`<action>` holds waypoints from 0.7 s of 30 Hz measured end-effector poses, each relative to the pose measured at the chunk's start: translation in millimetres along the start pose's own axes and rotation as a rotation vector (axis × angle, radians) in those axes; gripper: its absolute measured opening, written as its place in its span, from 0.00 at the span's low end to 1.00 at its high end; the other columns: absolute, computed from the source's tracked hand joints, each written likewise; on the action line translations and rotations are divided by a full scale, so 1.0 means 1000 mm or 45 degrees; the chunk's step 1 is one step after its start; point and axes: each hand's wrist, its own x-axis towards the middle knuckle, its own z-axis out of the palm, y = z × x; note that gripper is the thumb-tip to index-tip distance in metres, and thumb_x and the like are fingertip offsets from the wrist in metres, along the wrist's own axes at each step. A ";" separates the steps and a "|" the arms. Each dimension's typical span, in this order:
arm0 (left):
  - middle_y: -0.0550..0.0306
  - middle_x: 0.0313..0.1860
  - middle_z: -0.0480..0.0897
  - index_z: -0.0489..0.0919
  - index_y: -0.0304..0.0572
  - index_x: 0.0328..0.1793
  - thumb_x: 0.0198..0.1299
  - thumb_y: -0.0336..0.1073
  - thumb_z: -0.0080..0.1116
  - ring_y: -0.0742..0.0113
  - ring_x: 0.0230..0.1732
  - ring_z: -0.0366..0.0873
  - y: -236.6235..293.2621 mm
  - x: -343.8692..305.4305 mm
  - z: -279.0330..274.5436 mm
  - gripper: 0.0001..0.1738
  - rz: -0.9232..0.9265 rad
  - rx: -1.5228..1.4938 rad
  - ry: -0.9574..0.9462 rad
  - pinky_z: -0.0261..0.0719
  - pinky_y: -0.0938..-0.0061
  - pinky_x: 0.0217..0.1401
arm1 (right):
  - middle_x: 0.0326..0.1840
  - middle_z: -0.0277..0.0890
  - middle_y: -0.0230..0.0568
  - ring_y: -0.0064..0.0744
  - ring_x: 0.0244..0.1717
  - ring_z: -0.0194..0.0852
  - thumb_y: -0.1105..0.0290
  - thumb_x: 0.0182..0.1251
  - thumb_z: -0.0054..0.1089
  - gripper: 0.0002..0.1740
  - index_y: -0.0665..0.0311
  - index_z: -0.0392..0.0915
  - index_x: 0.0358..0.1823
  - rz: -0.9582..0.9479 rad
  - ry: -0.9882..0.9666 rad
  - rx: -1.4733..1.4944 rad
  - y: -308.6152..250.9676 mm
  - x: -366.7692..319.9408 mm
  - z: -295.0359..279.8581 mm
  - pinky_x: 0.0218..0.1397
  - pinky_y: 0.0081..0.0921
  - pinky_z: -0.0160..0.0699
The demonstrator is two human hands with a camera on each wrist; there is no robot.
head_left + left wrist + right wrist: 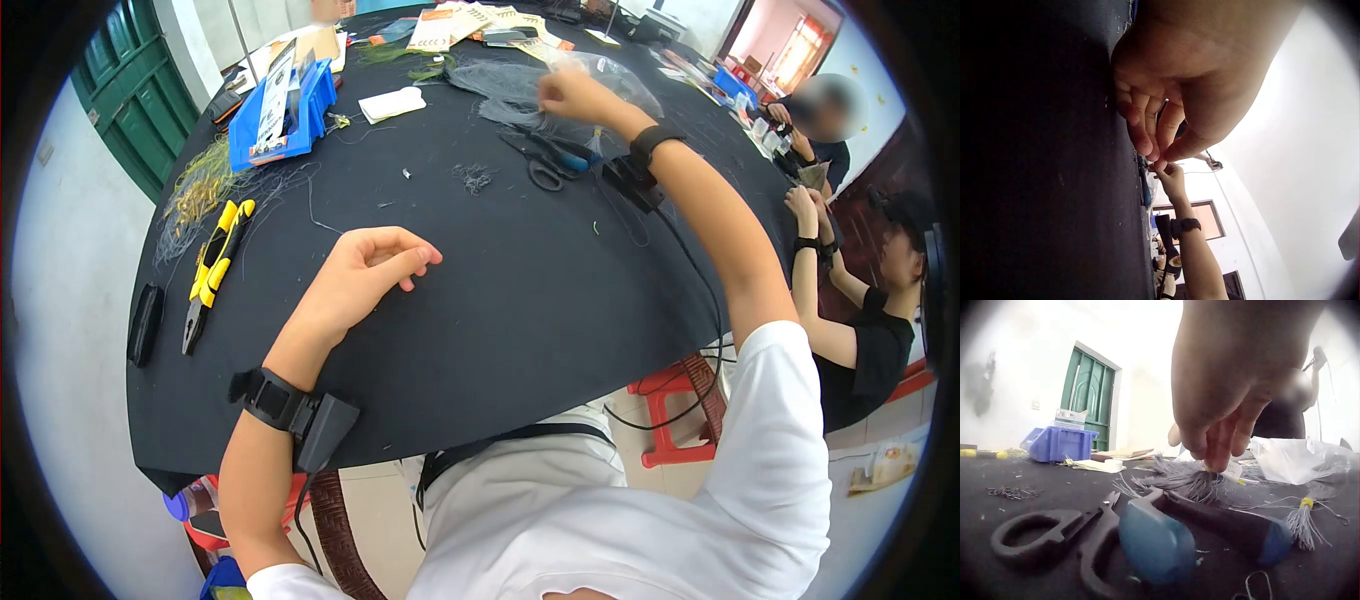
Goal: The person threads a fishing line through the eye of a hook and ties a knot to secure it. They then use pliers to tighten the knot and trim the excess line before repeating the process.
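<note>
My right hand (pixel 575 97) reaches over a bundle of grey line strands (pixel 500 80) at the far side of the black table. In the right wrist view its fingers (pixel 1219 447) bunch together and pinch at the top of the strands (pixel 1200 481). Close below that hand lie black-handled scissors (pixel 1041 534) and a tool with blue-and-black handles (pixel 1157 540). Above the near left part of the table hangs my left hand (pixel 365 272), fingers loosely bent. Its thumb tip meets the index fingertip in the left wrist view, and nothing shows between them.
Yellow-and-black pliers (pixel 215 262) and a black case (pixel 146 325) lie at the left. Behind them are a blue bin (pixel 285 115) and yellow-green strands (pixel 205 190). A small heap of dark curly bits (pixel 474 179) lies mid-table. Another person (pixel 870 310) sits at the right.
</note>
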 end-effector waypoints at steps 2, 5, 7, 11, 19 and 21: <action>0.64 0.28 0.78 0.82 0.39 0.38 0.58 0.37 0.55 0.80 0.30 0.70 0.001 -0.001 0.001 0.10 0.005 -0.001 0.007 0.66 0.86 0.34 | 0.27 0.77 0.40 0.38 0.32 0.75 0.69 0.52 0.56 0.05 0.61 0.77 0.30 -0.033 -0.002 0.084 -0.001 -0.005 0.002 0.37 0.32 0.71; 0.64 0.28 0.78 0.82 0.39 0.38 0.58 0.37 0.54 0.80 0.30 0.70 0.003 -0.001 0.001 0.10 -0.003 0.009 0.008 0.66 0.86 0.34 | 0.28 0.77 0.40 0.37 0.32 0.75 0.70 0.53 0.55 0.05 0.61 0.77 0.30 0.029 -0.049 0.097 -0.005 -0.010 0.004 0.37 0.32 0.72; 0.64 0.28 0.78 0.82 0.39 0.38 0.58 0.37 0.54 0.80 0.29 0.70 0.003 -0.002 0.001 0.10 -0.011 0.010 0.008 0.66 0.86 0.34 | 0.28 0.78 0.40 0.34 0.33 0.76 0.71 0.54 0.54 0.04 0.63 0.76 0.29 0.070 -0.093 0.157 -0.007 -0.011 0.002 0.37 0.30 0.72; 0.64 0.28 0.77 0.82 0.39 0.38 0.58 0.37 0.54 0.80 0.29 0.70 0.003 -0.001 0.001 0.10 -0.016 0.002 0.004 0.66 0.86 0.34 | 0.34 0.80 0.40 0.32 0.39 0.78 0.72 0.60 0.50 0.04 0.65 0.72 0.31 0.149 -0.212 0.364 -0.006 -0.013 -0.006 0.40 0.29 0.74; 0.65 0.28 0.77 0.82 0.39 0.38 0.58 0.37 0.55 0.80 0.29 0.70 0.003 0.000 0.001 0.10 -0.003 0.010 0.007 0.66 0.86 0.34 | 0.44 0.76 0.39 0.34 0.56 0.71 0.56 0.67 0.41 0.17 0.62 0.68 0.43 0.568 -0.421 0.976 0.004 -0.020 -0.025 0.48 0.27 0.72; 0.65 0.28 0.77 0.82 0.39 0.38 0.58 0.37 0.55 0.80 0.29 0.70 0.003 -0.001 0.001 0.10 0.004 0.010 0.002 0.66 0.86 0.33 | 0.43 0.75 0.37 0.32 0.53 0.71 0.55 0.66 0.42 0.17 0.61 0.69 0.43 0.537 -0.377 0.866 0.002 -0.020 -0.027 0.47 0.26 0.71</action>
